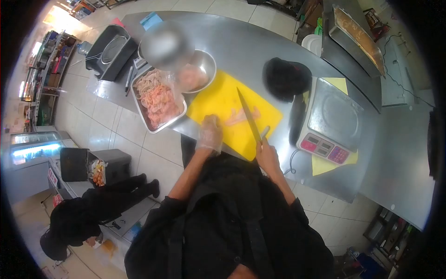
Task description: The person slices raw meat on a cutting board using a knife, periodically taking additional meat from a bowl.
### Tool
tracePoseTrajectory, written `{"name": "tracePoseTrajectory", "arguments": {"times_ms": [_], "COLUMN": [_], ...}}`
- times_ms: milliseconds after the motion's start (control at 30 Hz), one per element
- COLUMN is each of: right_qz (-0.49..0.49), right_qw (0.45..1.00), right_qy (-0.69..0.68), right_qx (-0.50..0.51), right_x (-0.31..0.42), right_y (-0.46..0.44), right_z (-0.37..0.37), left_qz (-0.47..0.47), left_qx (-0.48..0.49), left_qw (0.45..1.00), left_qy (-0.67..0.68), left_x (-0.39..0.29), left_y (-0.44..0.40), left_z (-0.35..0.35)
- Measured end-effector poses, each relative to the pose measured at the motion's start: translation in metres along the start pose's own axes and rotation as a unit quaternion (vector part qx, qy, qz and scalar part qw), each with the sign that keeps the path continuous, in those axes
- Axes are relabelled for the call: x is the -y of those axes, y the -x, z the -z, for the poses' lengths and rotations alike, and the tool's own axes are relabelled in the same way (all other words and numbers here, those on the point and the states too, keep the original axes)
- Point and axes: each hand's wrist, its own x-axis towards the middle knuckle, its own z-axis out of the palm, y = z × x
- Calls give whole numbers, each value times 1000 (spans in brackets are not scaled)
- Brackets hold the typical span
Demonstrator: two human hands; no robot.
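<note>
The right hand (267,157) has its fingers wrapped round the knife (249,114), the left hand (210,135) curls its own, contents unclear, over the yellow board's (220,92) near edge, bare counter (239,49) beyond.

Steel table (237,42) carrying a board, meat tray and scale.
The yellow board (222,88) lies slanted near the front edge; the meat tray (169,122) and steel bowl (211,67) stand left of it. Farther left are a grey tub (123,65), a thin dark tool (129,79) and a blue packet (151,21). To the right, a black bundle (286,76) lies near the scale (334,116), with yellow sheets (325,167) showing beneath it.
</note>
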Motion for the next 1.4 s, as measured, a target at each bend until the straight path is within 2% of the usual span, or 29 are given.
{"name": "tracePoseTrajectory", "arguments": {"times_ms": [33, 100, 133, 233, 300, 333, 400, 533, 633, 700, 733, 800, 900, 933, 1000, 1033, 1100, 1300, 1400], "right_qz": [0, 30, 29, 31, 42, 40, 22, 41, 95, 120, 128, 142, 156, 150, 143, 137, 132, 74, 69], "right_qw": [1000, 999, 999, 998, 998, 997, 995, 995, 994, 992, 991, 990, 987, 988, 989, 990, 990, 992, 992], "right_qy": [1, 5, 6, 43, 38, 38, 59, 46, 22, 19, 24, 27, 19, 24, 29, 40, 50, 89, 101], "right_qx": [3, 20, 22, 42, 41, 44, 71, 82, 47, 28, 15, -6, -6, -1, 4, 9, 10, 51, 21], "right_x": [6, 15, 17, 17, 8, 3, -3, -11, 5, 17, 25, 30, 26, 25, 24, 24, 23, -4, -13], "right_y": [2, 6, 7, 4, 7, 13, 21, 8, -41, -68, -78, -90, -89, -87, -78, -71, -58, -22, -15], "right_z": [1, 2, 1, 1, 1, 3, 11, 2, -21, -36, -39, -41, -42, -41, -37, -33, -26, -8, -7], "left_qz": [3, -123, -121, -217, -275, -272, -259, -256, -242, -266, -271, -275, -293, -294, -224, -225, -263, -180, -195], "left_qx": [0, -46, -46, 67, 65, 67, -8, -11, 30, -14, -21, 31, 39, 36, 36, 36, 26, 98, 69], "left_qw": [1000, 989, 989, 971, 959, 960, 966, 963, 966, 964, 962, 960, 953, 953, 974, 973, 963, 979, 976], "left_qy": [0, 70, 70, 72, 6, 6, -14, 84, 84, -10, -13, 44, 68, 66, 24, 23, -61, 6, 64], "left_x": [-7, -22, -25, -27, -18, -11, -1, -30, -8, 21, 17, 10, 28, 29, 31, 33, 32, 24, 25], "left_y": [-1, -4, -6, -14, -11, -8, -4, -7, -6, -3, -6, -7, -10, -10, -4, -1, -2, -2, 2], "left_z": [2, 0, -8, -23, -28, -35, -49, -20, -44, -80, -71, -51, -67, -65, -59, -56, -47, -24, -19]}}
